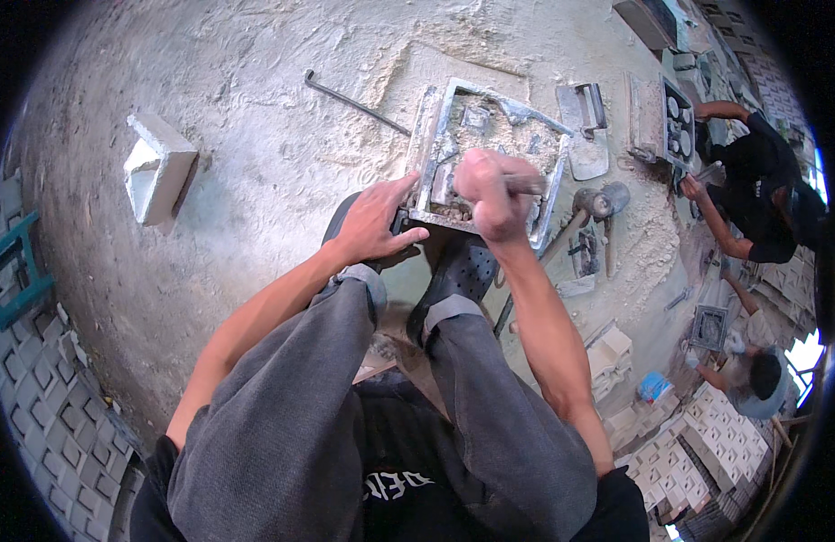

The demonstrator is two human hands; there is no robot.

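A square metal-rimmed mould frame (562, 172) lies in front of my feet, filled with crumbly pale material and a few grey blocks. My left hand (374, 221) rests at its near left corner, fingers stretched out and thumb apart. Over the near part of the mould, my right hand (497, 194) is closed in a fist round a short brownish cylindrical tool (528, 184). Motion blurs that tool, so its exact kind is unclear. My fist hides part of the mould's inside.
A hooked metal rod (354, 103) lies at the mould's far left. To the right are a handled plate (587, 135) and a mallet (605, 200). A white block (169, 172) stands on the left. Two other people work at the right, near another mould (678, 122) and pale stacked pieces (707, 443).
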